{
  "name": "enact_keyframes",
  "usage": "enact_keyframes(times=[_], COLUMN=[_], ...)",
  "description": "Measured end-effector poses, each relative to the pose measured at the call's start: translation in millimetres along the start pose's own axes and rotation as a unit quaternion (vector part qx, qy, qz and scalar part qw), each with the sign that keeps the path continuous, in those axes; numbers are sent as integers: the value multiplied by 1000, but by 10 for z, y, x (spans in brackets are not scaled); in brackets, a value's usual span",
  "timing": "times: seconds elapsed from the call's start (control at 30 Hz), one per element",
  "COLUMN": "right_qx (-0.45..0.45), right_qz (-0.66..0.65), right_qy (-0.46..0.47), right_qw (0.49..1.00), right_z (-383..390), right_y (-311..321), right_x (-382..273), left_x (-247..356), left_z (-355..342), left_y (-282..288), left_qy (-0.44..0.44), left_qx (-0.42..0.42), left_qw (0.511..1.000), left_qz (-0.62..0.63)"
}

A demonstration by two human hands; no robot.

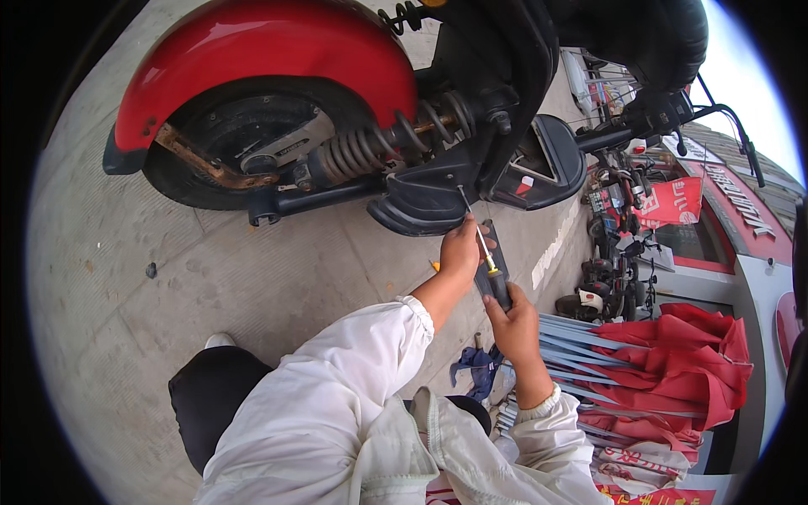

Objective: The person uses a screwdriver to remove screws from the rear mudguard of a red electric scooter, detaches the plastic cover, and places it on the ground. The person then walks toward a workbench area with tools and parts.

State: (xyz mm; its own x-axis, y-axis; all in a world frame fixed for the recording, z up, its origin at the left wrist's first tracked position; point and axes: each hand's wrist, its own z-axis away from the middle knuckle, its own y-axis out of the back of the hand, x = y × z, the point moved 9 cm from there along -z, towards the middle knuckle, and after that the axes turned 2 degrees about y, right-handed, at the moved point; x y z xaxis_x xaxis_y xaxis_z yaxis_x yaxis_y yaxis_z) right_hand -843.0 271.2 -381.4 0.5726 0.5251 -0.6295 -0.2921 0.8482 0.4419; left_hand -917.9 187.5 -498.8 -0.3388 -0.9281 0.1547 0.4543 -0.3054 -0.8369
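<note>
A screwdriver (pixel 493 268) with a long thin shaft and a yellow-and-black handle runs up toward the black plastic side cover (pixel 429 195) of a red electric scooter. My right hand (pixel 515 326) is closed round the handle's end. Around the shaft, close to the cover, the fingers of my left hand (pixel 460 254) are pinched together. The shaft's tip appears to meet the cover; exact contact is too small to tell. A dark flat bar-like piece (pixel 497 244) shows behind the screwdriver, partly hidden by it and my hands. Something small and yellow (pixel 436 266) peeks out beside my left wrist.
The scooter's red rear fender (pixel 261 50), wheel and rusty coil spring (pixel 353 153) fill the upper left. Bundled red flags on pale poles (pixel 665 362) lie at the right, near a dark blue cloth (pixel 478 370). Parked scooters (pixel 610 269) stand beyond on the paved ground.
</note>
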Motion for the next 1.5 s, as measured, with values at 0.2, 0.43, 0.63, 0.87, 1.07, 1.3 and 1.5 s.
enact_keyframes(times=[0.2, 0.43, 0.63, 0.87, 1.07, 1.3, 1.5], right_qx=[-163, 72, 145, 178, -38, 98, 98], right_qz=[-215, 178, 370, 458, 80, 111, 355], right_qy=[-108, 129, 190, 361, 35, 97, 168], right_qw=[957, 973, 898, 793, 995, 984, 915], right_z=[-62, -77, 58, 171, -43, 106, 52], right_y=[-190, 144, 67, 81, 105, 138, 198], right_x=[149, -42, -348, -445, -5, -98, -208], left_x=[8, -6, 59, -13, 44, 8, -25], left_z=[4, 20, 30, 84, 95, 83, 131], left_y=[7, -32, -35, -91, -50, -51, -92], left_qy=[-3, -2, -28, -20, -24, -22, 4], left_qx=[-5, -25, -30, -33, -26, -29, -34], left_qw=[1000, 999, 999, 999, 999, 999, 998], left_qz=[-4, -30, -22, -14, 10, 25, 47])
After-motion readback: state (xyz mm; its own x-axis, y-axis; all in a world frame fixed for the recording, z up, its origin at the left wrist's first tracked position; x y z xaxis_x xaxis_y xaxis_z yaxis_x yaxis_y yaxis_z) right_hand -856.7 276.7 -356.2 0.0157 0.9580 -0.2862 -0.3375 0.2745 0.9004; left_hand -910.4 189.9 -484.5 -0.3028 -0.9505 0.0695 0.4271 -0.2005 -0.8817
